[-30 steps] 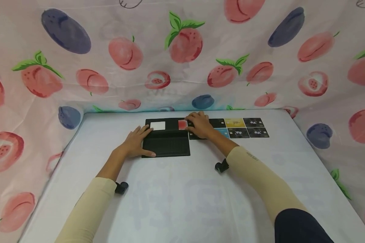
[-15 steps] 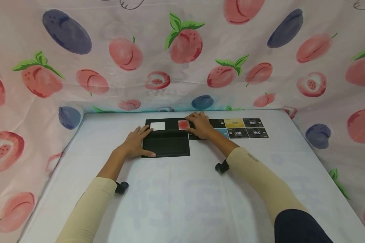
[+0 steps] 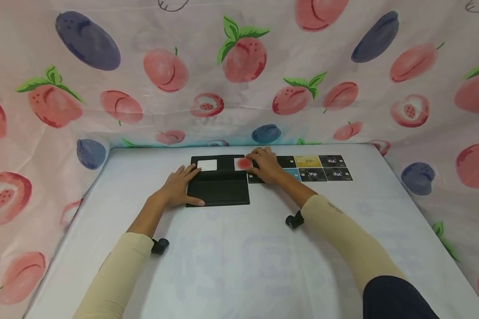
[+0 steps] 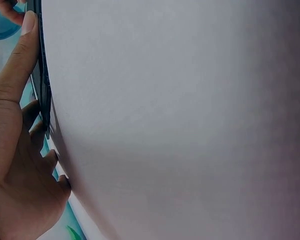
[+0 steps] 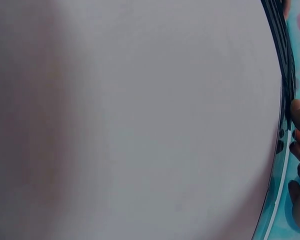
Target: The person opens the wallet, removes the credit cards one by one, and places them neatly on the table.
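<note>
A black card wallet (image 3: 217, 190) lies unfolded and flat near the back of the table. My left hand (image 3: 177, 186) rests on its left side, fingers spread and fairly straight, the thumb at the near edge. In the left wrist view that thumb (image 4: 25, 50) lies along the wallet's edge. At the wallet's far right part, my right hand (image 3: 264, 165) pinches a white card with a red round print (image 3: 244, 164); the fingers cover its right end. A plain white rectangle (image 3: 207, 165) shows in the wallet's far left part.
Right of the wallet, several cards lie in two rows: a yellow card (image 3: 307, 161), a blue card (image 3: 292, 173) and black cards such as this Vip card (image 3: 313, 174). My right hand and wrist partly cover the nearest ones. A fruit-print curtain (image 3: 239, 106) hangs behind the table.
My right hand has shifted slightly right, and the red print on the pinched card has moved right with it. My left hand and the wallet have stayed in place.
</note>
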A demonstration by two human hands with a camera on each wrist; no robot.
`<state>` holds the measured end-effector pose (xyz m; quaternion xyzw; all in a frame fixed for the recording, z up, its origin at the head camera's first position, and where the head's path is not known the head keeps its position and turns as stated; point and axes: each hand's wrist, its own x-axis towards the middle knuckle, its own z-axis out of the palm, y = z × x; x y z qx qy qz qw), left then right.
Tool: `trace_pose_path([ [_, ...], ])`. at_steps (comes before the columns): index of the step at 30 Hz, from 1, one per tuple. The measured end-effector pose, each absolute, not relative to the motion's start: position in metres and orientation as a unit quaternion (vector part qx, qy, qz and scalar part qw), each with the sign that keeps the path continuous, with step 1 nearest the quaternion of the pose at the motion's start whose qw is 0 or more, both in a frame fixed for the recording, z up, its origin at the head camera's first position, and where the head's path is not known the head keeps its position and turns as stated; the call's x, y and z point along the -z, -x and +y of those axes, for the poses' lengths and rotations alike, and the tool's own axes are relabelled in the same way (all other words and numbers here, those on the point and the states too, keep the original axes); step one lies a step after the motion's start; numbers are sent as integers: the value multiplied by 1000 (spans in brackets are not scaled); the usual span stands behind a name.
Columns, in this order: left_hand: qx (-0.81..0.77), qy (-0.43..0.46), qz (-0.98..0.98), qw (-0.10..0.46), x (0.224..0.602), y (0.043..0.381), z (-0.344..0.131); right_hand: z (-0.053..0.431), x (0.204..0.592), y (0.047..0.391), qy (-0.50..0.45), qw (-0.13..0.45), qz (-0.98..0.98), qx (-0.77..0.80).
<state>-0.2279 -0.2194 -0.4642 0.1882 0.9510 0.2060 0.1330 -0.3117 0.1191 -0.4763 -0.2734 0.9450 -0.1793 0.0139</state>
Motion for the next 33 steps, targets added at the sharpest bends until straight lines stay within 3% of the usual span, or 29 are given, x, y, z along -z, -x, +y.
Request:
trace_pose_path([
  [33,-210,-190,950,134,468,229,-222,166,480,279,276,-19,937,211],
])
